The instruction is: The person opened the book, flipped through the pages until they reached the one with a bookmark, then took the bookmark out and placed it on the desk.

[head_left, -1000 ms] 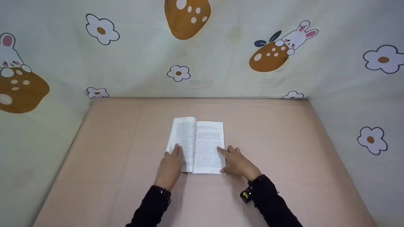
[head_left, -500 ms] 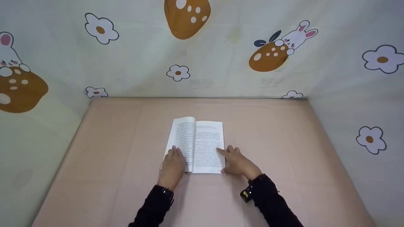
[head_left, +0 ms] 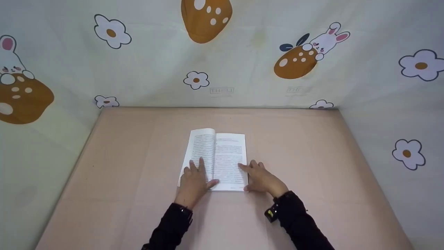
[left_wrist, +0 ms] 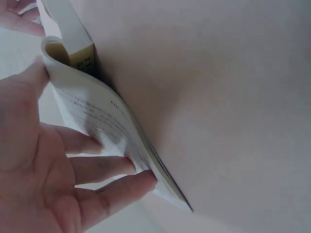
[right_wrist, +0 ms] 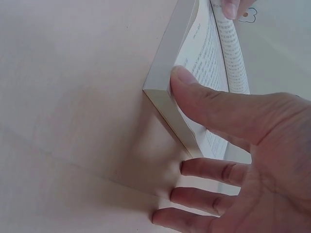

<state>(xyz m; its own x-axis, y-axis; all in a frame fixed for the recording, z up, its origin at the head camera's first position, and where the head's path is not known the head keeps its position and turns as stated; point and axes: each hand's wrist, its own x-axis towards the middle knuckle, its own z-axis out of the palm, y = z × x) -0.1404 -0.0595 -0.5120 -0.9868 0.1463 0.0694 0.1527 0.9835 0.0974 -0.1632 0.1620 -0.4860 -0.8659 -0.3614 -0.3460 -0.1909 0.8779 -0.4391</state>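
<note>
An open book (head_left: 229,152) with printed pages lies on the table in the head view. Its left-hand pages (head_left: 204,141) curve up toward the spine. My left hand (head_left: 193,181) rests on them with fingers spread, its thumb reaching across the spine to the lower right page. In the left wrist view, those fingertips (left_wrist: 146,180) touch the bent leaves. My right hand (head_left: 262,180) is at the book's right edge, index finger on the right page and thumb at the lower corner. The right wrist view shows its other fingers (right_wrist: 214,171) extended beside the thick page block (right_wrist: 170,109).
The table (head_left: 131,156) has a pale pink covering. Behind it and along both sides hangs a light cloth (head_left: 152,62) printed with rabbits and flowers. A dark device (head_left: 271,214) is strapped at the right wrist, over a black sleeve.
My left hand first drew back toward the lower left page, then spread its fingers and stretched its thumb across the spine. The right hand and the book have stayed nearly still.
</note>
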